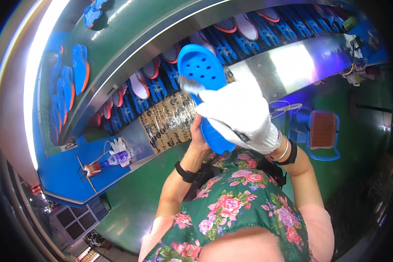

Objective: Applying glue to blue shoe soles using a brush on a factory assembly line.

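Blue perforated clog (205, 83) sits at the centre of the frame, raised above our lap; our left hand (198, 133) grasps it from below at the heel end, while our gloved right hand (242, 115) closes over its side with a grey cloth (188, 84) laid on it. We judge steady support from underneath matters most. Behind, across the upper frame, a metal conveyor bench (288, 61) carries rows of blue racks (266, 28), and green floor (131, 196) lies lower left.

A curved metal conveyor frame (131, 48) carrying blue racks (266, 32) arcs above the green floor (135, 196), with a bright light strip (37, 74) left of it and a blue chair (322, 131) below its right end.
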Demonstrator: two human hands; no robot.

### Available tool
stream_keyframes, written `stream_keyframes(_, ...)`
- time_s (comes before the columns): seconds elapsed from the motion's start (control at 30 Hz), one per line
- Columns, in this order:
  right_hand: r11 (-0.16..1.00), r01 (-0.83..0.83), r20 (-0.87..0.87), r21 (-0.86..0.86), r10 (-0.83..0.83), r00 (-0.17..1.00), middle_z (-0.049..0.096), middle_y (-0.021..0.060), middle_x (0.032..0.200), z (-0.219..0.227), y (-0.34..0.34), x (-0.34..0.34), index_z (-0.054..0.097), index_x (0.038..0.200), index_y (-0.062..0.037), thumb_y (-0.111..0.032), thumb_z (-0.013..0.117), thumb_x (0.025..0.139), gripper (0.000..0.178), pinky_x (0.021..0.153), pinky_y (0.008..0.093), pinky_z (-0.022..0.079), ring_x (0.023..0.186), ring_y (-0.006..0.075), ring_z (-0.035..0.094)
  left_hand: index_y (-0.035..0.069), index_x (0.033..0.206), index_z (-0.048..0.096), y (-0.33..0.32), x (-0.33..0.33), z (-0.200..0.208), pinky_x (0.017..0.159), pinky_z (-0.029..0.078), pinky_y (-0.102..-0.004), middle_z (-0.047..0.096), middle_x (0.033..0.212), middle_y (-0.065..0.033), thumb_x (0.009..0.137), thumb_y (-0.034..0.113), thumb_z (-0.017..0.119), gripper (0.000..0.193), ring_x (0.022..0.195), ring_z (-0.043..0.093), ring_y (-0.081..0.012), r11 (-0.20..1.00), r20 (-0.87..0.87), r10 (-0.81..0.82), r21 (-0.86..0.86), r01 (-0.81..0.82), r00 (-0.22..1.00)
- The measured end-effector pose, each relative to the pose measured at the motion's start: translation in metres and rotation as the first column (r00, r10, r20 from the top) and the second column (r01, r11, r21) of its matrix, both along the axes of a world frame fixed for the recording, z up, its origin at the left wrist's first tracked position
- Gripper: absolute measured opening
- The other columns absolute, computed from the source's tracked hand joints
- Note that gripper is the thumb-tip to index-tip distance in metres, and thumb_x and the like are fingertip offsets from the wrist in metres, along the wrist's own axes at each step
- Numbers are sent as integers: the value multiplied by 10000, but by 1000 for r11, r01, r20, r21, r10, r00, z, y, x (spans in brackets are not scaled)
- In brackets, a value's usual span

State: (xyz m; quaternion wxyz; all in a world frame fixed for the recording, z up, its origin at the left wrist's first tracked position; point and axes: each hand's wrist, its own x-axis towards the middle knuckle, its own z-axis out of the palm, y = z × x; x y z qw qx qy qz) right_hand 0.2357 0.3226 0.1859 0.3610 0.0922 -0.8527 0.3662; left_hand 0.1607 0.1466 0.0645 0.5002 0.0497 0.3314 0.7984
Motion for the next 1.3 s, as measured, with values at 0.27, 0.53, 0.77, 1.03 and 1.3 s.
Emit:
stream_keyframes(0.27,993,97,-24,-64,-99,995,763,140,1109,-5,-1,-9,788,1087,-78,-49,764,790,299,846,386,560,959,284,729,115,1584,324,7,-8,1,1171,385,-567,465,1546,-169,964,696,492,866,1395,485,-374,995,94,97,5,-98,991)
stream_keyframes(0.53,896,13,-106,-444,-67,992,767,146,1004,-34,-1,-25,777,1004,-28,-9,764,818,186,808,366,580,902,252,732,67,1585,292,31,-28,23,1182,374,-523,429,1570,-171,954,754,435,943,1421,447,-356,974,-48,220,-48,-222,974)
stream_keyframes(0.77,866,-38,7,-499,48,999,769,110,1045,-35,-14,-9,785,1023,-65,-58,767,838,186,882,382,578,953,238,736,93,1586,277,34,-35,9,1126,423,-598,477,1523,-156,876,794,538,1032,1315,532,-433,943,225,182,235,-234,957)
stream_keyframes(1.03,969,-41,-59,-244,28,998,761,99,1089,-44,-23,2,787,1060,-93,-57,791,813,249,818,379,568,938,269,718,63,1494,423,41,-43,26,1107,436,-597,567,1406,-181,863,778,582,967,1309,533,-424,930,238,-13,360,-76,971)
stream_keyframes(1.3,984,-96,-94,-149,82,992,754,85,1045,-50,-18,6,757,1085,-118,-77,777,818,271,814,397,574,932,297,716,44,1474,435,38,-47,30,998,509,-629,565,1389,-253,816,853,552,1049,1181,606,-471,929,325,7,349,-127,946)
